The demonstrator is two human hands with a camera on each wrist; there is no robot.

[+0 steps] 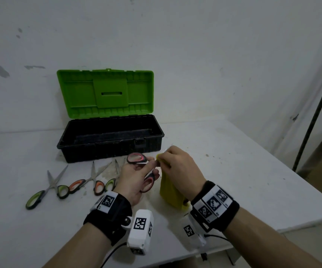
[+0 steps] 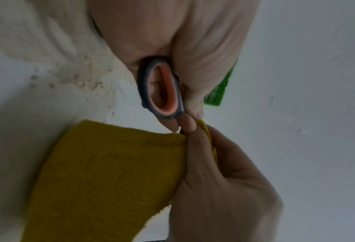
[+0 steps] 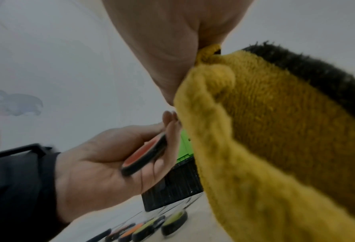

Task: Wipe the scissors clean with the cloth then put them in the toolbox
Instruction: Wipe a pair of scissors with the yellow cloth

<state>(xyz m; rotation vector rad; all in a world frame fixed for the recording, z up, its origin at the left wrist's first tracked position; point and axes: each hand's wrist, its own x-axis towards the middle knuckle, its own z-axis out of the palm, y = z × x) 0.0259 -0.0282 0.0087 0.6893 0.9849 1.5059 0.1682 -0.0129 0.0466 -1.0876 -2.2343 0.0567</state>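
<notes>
My left hand [image 1: 137, 175] grips a pair of red-and-black-handled scissors [image 1: 137, 158] by the handles, above the table in front of the toolbox. The lower handle loop [image 2: 162, 88] lies against my left fingers [image 3: 168, 142]. My right hand [image 1: 177, 165] pinches the yellow cloth [image 1: 170, 192] around the blades; a blade tip [image 1: 168, 148] pokes out beyond the knuckles. The cloth [image 2: 110, 172] hangs down from my right fingers [image 2: 195, 144] and fills much of the right wrist view [image 3: 276, 147]. The toolbox [image 1: 109, 138] stands open, black base and green lid [image 1: 106, 93] upright.
Three more pairs of scissors lie on the white table left of my hands: a green-handled pair [image 1: 48, 188], an orange-handled pair [image 1: 90, 180], and another green-handled pair [image 1: 113, 178] partly behind my left hand. The table's right edge [image 1: 291, 225] drops off near my right forearm.
</notes>
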